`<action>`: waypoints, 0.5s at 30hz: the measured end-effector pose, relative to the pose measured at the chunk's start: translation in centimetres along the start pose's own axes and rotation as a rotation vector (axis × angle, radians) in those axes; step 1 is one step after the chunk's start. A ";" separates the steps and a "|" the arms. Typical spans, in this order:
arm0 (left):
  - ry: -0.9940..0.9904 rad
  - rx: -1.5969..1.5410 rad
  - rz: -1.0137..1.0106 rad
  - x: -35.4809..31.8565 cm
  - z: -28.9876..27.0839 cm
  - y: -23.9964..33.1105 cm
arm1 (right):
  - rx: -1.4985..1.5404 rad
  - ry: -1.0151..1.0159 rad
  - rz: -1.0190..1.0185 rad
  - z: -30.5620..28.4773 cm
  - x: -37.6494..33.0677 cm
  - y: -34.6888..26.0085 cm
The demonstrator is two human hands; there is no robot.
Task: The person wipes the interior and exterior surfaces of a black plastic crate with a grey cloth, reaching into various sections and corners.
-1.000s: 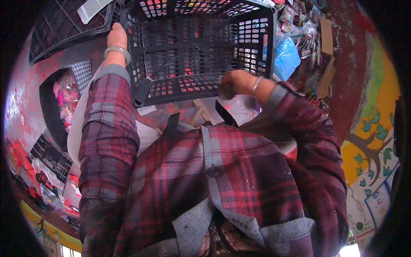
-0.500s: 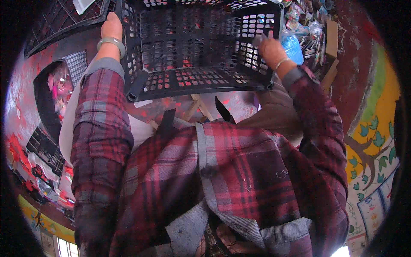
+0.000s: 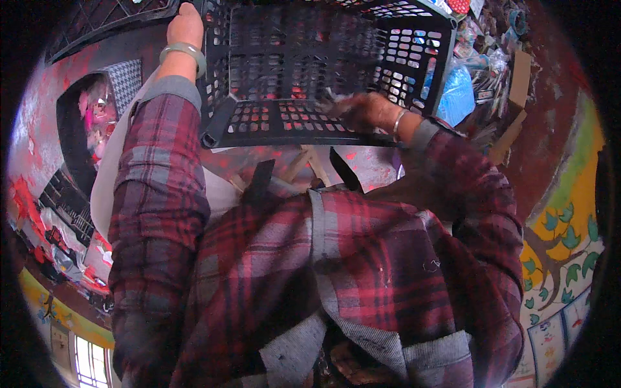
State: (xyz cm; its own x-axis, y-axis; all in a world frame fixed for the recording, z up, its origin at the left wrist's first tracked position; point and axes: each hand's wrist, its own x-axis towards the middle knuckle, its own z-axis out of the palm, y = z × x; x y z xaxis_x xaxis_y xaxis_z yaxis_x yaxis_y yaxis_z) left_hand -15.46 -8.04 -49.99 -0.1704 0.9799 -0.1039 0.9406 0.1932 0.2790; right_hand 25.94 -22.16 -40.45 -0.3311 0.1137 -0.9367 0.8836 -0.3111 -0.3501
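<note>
Fingers of the left hand [image 3: 184,26] curl over the far left rim of the black perforated crate [image 3: 310,71], gripping it; a pale bangle [image 3: 184,52] sits on that wrist. Right hand [image 3: 359,110] is inside the crate near its near wall, blurred, apparently closed round a small pale scrap, though what it holds I cannot tell. Crate hangs tilted in front of the chest, its open side toward the camera, its interior otherwise bare as far as visible. Right of the crate, a blue plastic bag [image 3: 456,97] amid clutter; left of it, a dark tub of pink stuff [image 3: 94,123]. Judgement: step in hand looks like clearing the crate's inside while steadying it. Next move calls for a firm left grip while the right lifts clear of the near wall.
</note>
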 end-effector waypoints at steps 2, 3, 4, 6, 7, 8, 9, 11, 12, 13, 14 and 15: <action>-0.013 -0.029 -0.048 0.2 0.3 -0.3 | -0.248 0.028 -0.413 1.1 -0.4 -0.4; -0.051 -0.127 -0.142 0.0 -0.7 0.8 | -0.186 0.004 -0.474 1.1 0.0 -0.1; -0.088 -0.224 -0.237 -0.3 -1.7 1.9 | -0.171 -0.054 -0.357 1.0 0.5 0.1; -0.111 -0.328 -0.330 -0.2 -2.3 3.1 | -0.151 -0.159 -0.129 0.0 1.0 -1.4; -0.106 -0.334 -0.328 -0.1 -2.2 3.4 | -0.206 -0.056 -0.234 0.6 3.0 0.3; -0.091 -0.326 -0.348 -0.8 -2.4 2.7 | -0.289 -0.040 -0.288 1.0 5.0 1.0; -0.060 -0.259 -0.220 -0.2 -1.3 2.1 | -0.347 0.002 -0.325 1.3 7.2 1.7; -0.044 -0.155 -0.134 0.2 -1.0 1.1 | -0.550 0.103 -0.374 1.1 10.8 2.2; -0.040 -0.105 -0.083 0.2 -0.9 0.9 | -0.492 0.183 -0.417 1.5 11.4 2.5; 0.003 0.015 -0.057 -0.3 -0.3 1.0 | -0.431 0.264 -0.459 2.0 12.0 2.7; 0.008 -0.021 -0.051 -0.3 -0.4 0.8 | -0.361 0.270 -0.483 2.7 12.2 2.8; 0.013 -0.057 -0.045 -0.3 -0.5 0.6 | -0.295 0.281 -0.512 3.0 12.7 2.4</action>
State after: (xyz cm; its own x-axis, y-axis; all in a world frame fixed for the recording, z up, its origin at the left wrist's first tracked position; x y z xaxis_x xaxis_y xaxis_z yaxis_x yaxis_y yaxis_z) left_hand -15.03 -8.16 -49.33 -0.2164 0.9706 -0.1057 0.9139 0.2394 0.3278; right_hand 22.91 -24.29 -53.17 -0.6706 0.4334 -0.6021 0.7038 0.1150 -0.7011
